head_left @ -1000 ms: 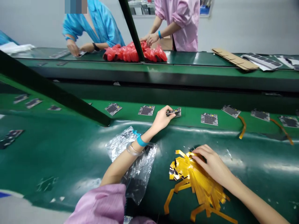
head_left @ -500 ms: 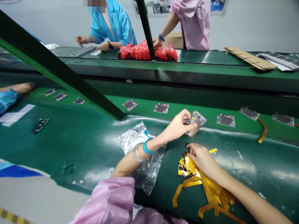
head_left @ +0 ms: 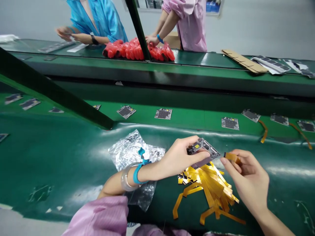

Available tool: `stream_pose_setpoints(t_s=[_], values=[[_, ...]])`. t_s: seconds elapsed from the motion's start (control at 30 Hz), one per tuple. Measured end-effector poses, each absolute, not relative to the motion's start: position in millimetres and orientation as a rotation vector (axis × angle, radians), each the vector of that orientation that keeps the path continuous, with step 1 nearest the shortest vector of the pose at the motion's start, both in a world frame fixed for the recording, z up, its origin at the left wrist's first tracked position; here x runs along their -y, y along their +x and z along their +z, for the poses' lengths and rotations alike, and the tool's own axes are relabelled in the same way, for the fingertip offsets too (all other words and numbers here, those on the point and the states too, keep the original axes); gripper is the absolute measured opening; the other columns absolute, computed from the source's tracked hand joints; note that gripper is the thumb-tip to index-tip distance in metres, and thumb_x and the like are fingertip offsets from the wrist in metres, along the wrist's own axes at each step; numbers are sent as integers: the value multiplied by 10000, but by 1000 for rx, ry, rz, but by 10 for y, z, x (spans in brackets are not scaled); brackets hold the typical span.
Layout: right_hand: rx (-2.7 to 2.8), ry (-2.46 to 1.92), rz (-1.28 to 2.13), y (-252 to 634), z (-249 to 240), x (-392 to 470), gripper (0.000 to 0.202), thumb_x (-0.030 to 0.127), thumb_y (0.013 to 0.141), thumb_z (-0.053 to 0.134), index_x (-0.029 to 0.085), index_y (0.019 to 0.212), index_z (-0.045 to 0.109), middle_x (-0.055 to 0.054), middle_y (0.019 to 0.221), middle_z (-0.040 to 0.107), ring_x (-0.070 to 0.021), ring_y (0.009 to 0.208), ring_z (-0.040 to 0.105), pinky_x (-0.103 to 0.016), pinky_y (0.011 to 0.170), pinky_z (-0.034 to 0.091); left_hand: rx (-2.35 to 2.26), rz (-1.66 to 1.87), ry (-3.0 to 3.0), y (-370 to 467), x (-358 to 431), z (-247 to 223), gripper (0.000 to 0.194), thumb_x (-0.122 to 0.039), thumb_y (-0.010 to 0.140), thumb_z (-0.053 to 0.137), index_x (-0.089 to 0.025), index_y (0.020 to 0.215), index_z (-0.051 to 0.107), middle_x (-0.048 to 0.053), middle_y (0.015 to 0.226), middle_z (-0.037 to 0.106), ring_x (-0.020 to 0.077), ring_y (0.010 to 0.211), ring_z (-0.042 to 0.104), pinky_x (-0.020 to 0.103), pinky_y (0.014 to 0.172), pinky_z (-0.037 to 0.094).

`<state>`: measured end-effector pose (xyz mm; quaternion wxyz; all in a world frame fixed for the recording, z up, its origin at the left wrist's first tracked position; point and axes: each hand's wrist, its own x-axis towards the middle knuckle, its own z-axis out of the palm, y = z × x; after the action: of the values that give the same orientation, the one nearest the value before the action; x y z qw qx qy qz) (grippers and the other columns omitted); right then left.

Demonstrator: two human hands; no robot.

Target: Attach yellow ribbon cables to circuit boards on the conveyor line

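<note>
My left hand (head_left: pixel 180 156) grips a circuit board (head_left: pixel 206 150) by its left side, tilted above the bench. Between the thumb and fingers of my right hand (head_left: pixel 248 177) is an orange flex cable (head_left: pixel 232 158), its dark connector end pointing at the board's right edge, with a small gap between them. Below the board lies a pile of orange flex cables (head_left: pixel 211 186), fanned out and partly covered by my left hand and the board. A blue wrist strap (head_left: pixel 140 172) and a clear bangle circle my left wrist.
A crumpled silvery bag (head_left: pixel 135 147) lies under my left forearm. Several circuit boards (head_left: pixel 163 113) rest along the green strip, some at right with cables attached. A dark green post (head_left: pixel 61 95) slants across the left. Two co-workers handle items beyond, near red bundles (head_left: pixel 133 49).
My right hand has left the cable pile and moved right and up with a flex cable. The left hand has lowered the board toward it. The view has shifted right.
</note>
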<state>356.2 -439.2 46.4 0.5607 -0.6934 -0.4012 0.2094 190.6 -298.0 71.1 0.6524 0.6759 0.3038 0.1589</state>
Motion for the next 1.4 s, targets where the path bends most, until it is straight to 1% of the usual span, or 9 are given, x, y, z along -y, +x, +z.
stream_pose_setpoints(t_s=[0.1,0.2,0.5,0.6,0.7,0.77,0.87,1.0,1.4], values=[[1034,-1652,501,3554,463,4396,120,265,884,762,254,995,720,74,595,416,-127,531,427,-265,526,391,-695,341,1638,1890,3055,733,270,-397,908,698,-172,792,601,-24,691,605,104,621,513,225,545,376],[1140,-1700,412,3566,464,4406,34,275,904,735,251,899,759,57,585,446,-126,503,413,-275,506,379,-695,327,1708,1884,3122,755,259,-382,928,670,-184,786,582,-42,648,556,94,588,466,228,519,333],[1351,-1695,173,3480,471,4392,102,183,938,670,267,914,723,67,553,431,-125,457,412,-281,526,432,-679,354,1843,1870,3205,733,219,-351,965,628,-194,828,560,-37,686,551,104,609,453,249,580,349],[1375,-1666,397,3520,525,4459,135,210,929,690,286,1036,661,65,615,450,-132,512,462,-261,534,446,-613,248,1617,1901,3085,719,286,-426,951,643,-191,828,537,-37,717,552,103,634,470,230,573,372],[1181,-1588,867,3601,628,4556,306,366,946,700,313,1211,556,45,721,513,-148,583,514,-246,516,467,-546,172,1500,1931,2955,715,326,-482,900,701,-174,886,595,-27,777,566,105,675,495,229,595,401],[1032,-1597,1039,3648,687,4595,179,448,992,633,285,1048,586,41,683,511,-139,546,497,-240,484,453,-546,115,1519,1933,2911,715,359,-507,874,726,-167,883,612,-33,760,549,100,656,472,229,578,383],[1004,-1681,1027,3682,726,4592,308,476,989,632,244,788,606,-16,709,618,-154,599,584,-237,489,481,-518,41,1564,1911,2914,716,347,-500,896,698,-164,887,612,-25,788,580,100,666,472,234,585,386],[1047,-1688,1029,3679,717,4557,277,458,925,714,243,752,686,-81,1001,754,-220,887,715,-276,680,602,-485,-23,1623,1880,2958,722,301,-461,921,668,-162,939,634,-4,834,629,106,692,507,229,595,398],[1104,-1724,1322,3684,782,4496,308,464,925,705,221,736,680,-27,759,749,-165,711,713,-252,660,566,-520,-117,1586,1852,3028,770,210,-385,890,671,-191,912,594,-19,798,660,97,636,554,207,563,428]])
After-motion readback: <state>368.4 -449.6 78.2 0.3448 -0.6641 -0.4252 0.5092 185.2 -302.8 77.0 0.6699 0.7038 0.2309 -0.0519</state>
